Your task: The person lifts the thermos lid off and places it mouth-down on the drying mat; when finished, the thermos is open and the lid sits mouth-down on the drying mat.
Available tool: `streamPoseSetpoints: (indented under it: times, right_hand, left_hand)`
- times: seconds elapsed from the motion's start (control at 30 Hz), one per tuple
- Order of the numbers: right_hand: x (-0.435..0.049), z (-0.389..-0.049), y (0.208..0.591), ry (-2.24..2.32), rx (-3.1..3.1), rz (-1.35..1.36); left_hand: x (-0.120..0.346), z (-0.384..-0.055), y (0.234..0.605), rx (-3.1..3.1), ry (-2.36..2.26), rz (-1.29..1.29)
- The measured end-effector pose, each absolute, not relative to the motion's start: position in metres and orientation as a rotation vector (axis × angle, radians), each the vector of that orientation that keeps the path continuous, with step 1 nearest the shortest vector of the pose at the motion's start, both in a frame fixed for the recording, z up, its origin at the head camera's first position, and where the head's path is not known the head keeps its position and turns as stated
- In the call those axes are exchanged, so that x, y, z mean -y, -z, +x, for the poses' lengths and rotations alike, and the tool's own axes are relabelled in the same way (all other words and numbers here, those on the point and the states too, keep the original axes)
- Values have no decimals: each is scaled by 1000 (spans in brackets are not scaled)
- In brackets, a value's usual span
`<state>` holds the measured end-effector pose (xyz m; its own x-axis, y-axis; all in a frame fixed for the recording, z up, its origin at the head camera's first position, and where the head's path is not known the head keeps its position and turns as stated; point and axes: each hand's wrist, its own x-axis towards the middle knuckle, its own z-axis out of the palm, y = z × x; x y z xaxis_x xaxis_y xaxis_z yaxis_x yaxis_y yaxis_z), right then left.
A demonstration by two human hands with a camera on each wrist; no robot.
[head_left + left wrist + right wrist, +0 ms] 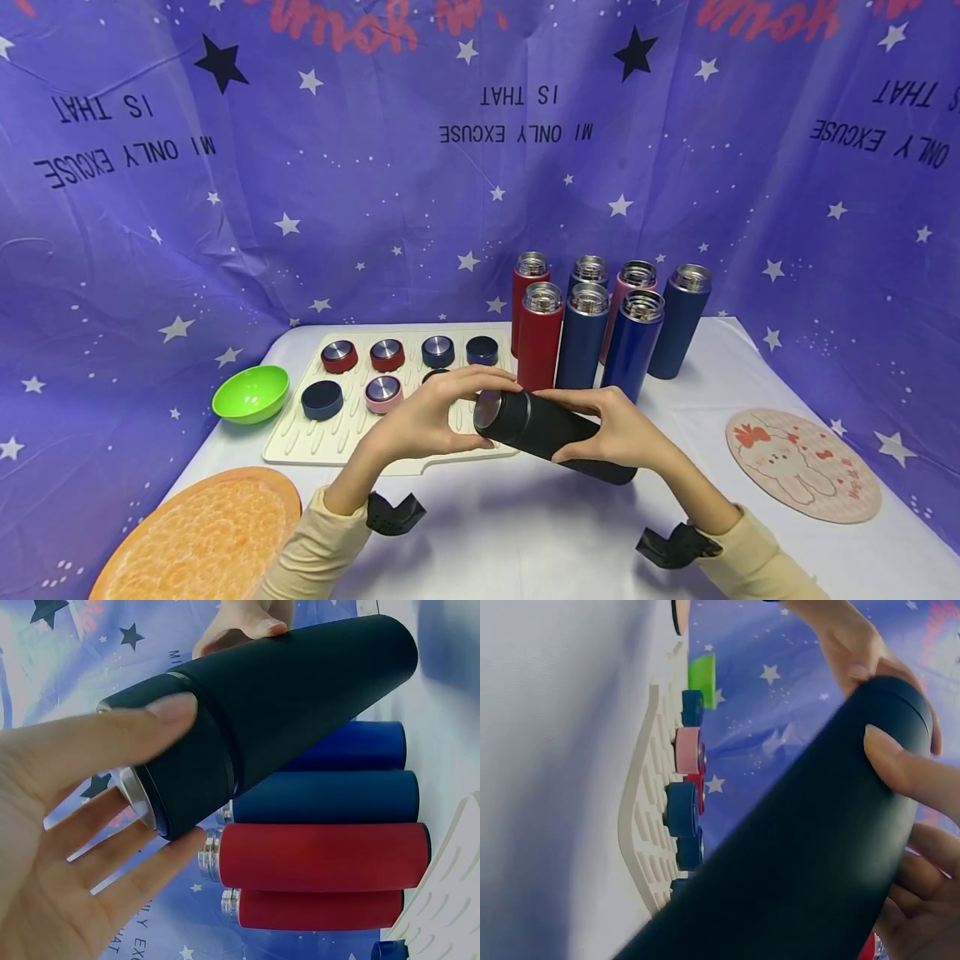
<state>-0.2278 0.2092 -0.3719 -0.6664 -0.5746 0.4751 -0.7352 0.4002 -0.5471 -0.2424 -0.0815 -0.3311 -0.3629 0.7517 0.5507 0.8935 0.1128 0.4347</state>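
Note:
A black thermos bottle (562,433) is held tilted above the front of the table, its capped end toward the left. My right hand (621,429) grips its body, thumb on the near side and fingers on the far side. At the other end my left hand (429,417) holds the black cap (191,784) between thumb and fingers. The cap sits on the bottle's mouth, with a thin seam between them in the left wrist view. Behind, several uncapped bottles stand upright, among them a red bottle (540,342) and a blue bottle (633,346).
A cream drying tray (300,446) on the left carries several loose caps, including a pink cap (383,393). Beside it are a green bowl (251,396) and an orange round mat (210,533). A rabbit-print round mat (806,467) lies at right. A purple curtain (375,208) hangs behind.

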Motion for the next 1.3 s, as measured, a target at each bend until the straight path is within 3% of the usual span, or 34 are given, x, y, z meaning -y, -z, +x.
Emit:
streamPoseSetpoints:
  times: [0.27,0.7,1.03,1.3]
  right_hand:
    - [-211,-228,372,-1085,2441,1161]
    - [-198,-222,375,-882,2248,1070]
    - [-207,-225,371,-971,2344,1117]
    - [-210,-226,371,-975,2375,1132]
  left_hand:
    - [78,-234,323,2145,1157,-1644]
    - [82,-246,337,2312,1404,-1288]
    - [81,-249,336,2165,1144,-1618]
    - [81,-249,337,2163,1159,-1614]
